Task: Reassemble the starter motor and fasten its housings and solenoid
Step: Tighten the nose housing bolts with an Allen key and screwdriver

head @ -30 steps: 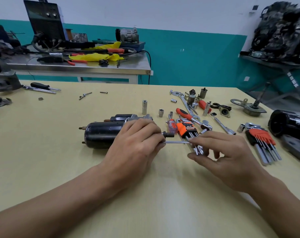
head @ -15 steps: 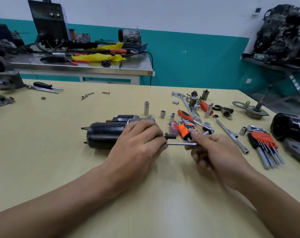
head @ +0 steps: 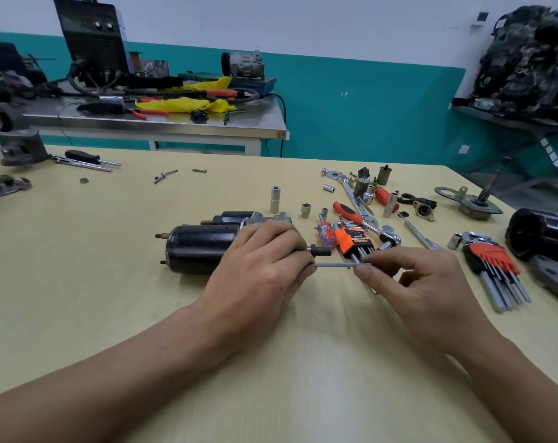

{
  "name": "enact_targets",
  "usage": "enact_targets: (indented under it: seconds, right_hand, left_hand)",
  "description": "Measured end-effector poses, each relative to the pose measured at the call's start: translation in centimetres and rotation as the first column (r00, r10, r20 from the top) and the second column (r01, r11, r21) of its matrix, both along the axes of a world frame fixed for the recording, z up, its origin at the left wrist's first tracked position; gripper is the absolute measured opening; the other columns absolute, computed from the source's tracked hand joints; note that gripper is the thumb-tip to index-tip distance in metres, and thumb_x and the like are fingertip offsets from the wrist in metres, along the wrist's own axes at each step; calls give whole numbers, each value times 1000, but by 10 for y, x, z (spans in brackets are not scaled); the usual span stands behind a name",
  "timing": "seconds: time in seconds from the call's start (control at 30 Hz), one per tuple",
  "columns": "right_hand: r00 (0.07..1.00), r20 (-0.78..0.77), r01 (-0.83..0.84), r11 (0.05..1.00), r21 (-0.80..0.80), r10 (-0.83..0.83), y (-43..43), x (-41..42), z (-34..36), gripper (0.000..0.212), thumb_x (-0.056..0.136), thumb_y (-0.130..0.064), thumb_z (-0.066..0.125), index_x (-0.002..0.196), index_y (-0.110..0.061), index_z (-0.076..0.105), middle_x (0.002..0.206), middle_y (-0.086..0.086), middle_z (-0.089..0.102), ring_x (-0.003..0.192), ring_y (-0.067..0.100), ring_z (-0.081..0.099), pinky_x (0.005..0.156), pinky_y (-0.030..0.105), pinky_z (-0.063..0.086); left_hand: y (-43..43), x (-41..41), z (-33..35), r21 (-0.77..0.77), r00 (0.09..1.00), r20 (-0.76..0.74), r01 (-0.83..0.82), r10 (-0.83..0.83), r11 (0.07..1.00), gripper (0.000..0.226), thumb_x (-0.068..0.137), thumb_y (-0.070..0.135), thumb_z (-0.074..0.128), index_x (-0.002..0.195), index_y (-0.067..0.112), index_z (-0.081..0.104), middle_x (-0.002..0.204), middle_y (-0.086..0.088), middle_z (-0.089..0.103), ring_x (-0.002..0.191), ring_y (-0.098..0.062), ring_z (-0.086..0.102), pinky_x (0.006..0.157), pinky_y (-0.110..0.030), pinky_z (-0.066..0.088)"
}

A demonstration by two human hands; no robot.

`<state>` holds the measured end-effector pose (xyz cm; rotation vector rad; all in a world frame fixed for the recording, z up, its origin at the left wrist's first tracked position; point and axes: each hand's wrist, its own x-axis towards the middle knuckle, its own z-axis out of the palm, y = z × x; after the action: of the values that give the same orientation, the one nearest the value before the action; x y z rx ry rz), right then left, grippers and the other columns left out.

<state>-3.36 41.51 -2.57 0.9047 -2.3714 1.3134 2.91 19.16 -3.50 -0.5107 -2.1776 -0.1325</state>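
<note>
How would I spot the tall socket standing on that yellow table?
Start at the black starter motor under the left hand. Just behind its right end stands a tall silver socket, upright and alone. The socket to its right is much shorter.

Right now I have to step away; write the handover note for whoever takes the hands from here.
Left hand: clamped over the front end of the starter motor, which lies on its side on the table.
Right hand: pinching the thin hex key, which runs level into the motor's front end under the left hand.
Done: black body and solenoid sit together.
Left: whether that fastener is tight cannot be seen. Spare hex key sets and sockets lie to the right.
</note>
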Motion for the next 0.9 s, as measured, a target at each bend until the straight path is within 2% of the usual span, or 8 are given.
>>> enact_targets:
  seconds: [0.13, 0.3, 0.43, 0.5, 0.6, 0.67, 0.8, 0.9]
  right_hand:
    - [934, 341, -93, 994, -50, 104, -5, 5, 2, 51, 75, -62, 60, 58, -14, 67, 46, 3, 57, 41, 11, 49, 42, 19, 40]
    - [735, 648, -83, 975, -206, 200, -12, 6, 5, 51, 71, -60, 60, 48, -14, 60, 41, 8, 44, 38, 18, 38, 37, 18, 31]
    - [921, 367, -111, 991, -75, 131, -10, 5, -1, 53, 94, -53, 52, 63, -13, 68, 51, -3, 53, 47, 8, 43, 46, 17, 34]
    - [986, 114, -119, 992, -44, 123, -2, 0, 0, 29, 96, -33, 51, 82, -21, 74, 64, -9, 61, 57, 6, 51, 53, 16, 37]
    - [975, -177, -120, 988, 99, 136, 9, -8, 1, 26, 84, -13, 63, 105, -23, 74, 85, -15, 69, 72, 10, 60, 58, 12, 40]
    - [936, -299, -129, 970, 204, 188, 11, -9, -3, 33, 79, -20, 75, 111, -18, 74, 93, -13, 70, 75, 3, 58, 65, 6, 37]
    - [917, -342, -136, 968, 209, 203, 10, -11, -3, 41, 80, -43, 73, 110, -15, 75, 88, -11, 70, 76, 0, 58, 70, 5, 36]
    - [960, -213, -154, 980, 129, 179, 7, -6, 0, 33, 81, -48, 67, 101, -24, 77, 76, -20, 67, 71, 4, 62, 63, 5, 38]
  left_hand:
    - [0, -1, 0, -1, 1000, -4, -10, 10, 1000, 24, 97, 23, 59, 88, 7, 75, 91, -4, 70, 101, -25, 58, 85, -36, 43]
    - [1, -1, 0, -9, 1000, -18, -21, 21, 1000, 21, 95, 21, 62, 87, 6, 75, 89, -4, 70, 101, -25, 58, 84, -38, 46]
    - [1, 1, 0, -16, 1000, -10, -28, 27, 999, 22, 96, 21, 61, 87, 6, 75, 89, -4, 69, 101, -25, 57, 85, -37, 44]
    - [2, 1, 1, -18, 1000, -3, -31, 31, 999, 23, 96, 22, 60, 88, 6, 75, 90, -4, 70, 101, -26, 59, 85, -37, 44]
    - [1, 1, 1, -19, 1000, 3, -30, 30, 999, 24, 97, 22, 59, 88, 6, 75, 90, -4, 69, 100, -27, 61, 85, -37, 44]
    - [1, 1, 0, -12, 1000, 6, -26, 26, 1000, 24, 97, 22, 59, 88, 6, 75, 90, -4, 69, 100, -27, 60, 84, -37, 43]
    - [1, 1, 0, -10, 1000, 12, -28, 28, 1000, 23, 97, 22, 59, 89, 7, 75, 91, -3, 69, 101, -25, 59, 85, -36, 43]
    - [1, 1, 0, -15, 999, 14, -33, 33, 999, 23, 97, 22, 59, 88, 7, 74, 91, -3, 69, 101, -26, 59, 86, -36, 44]
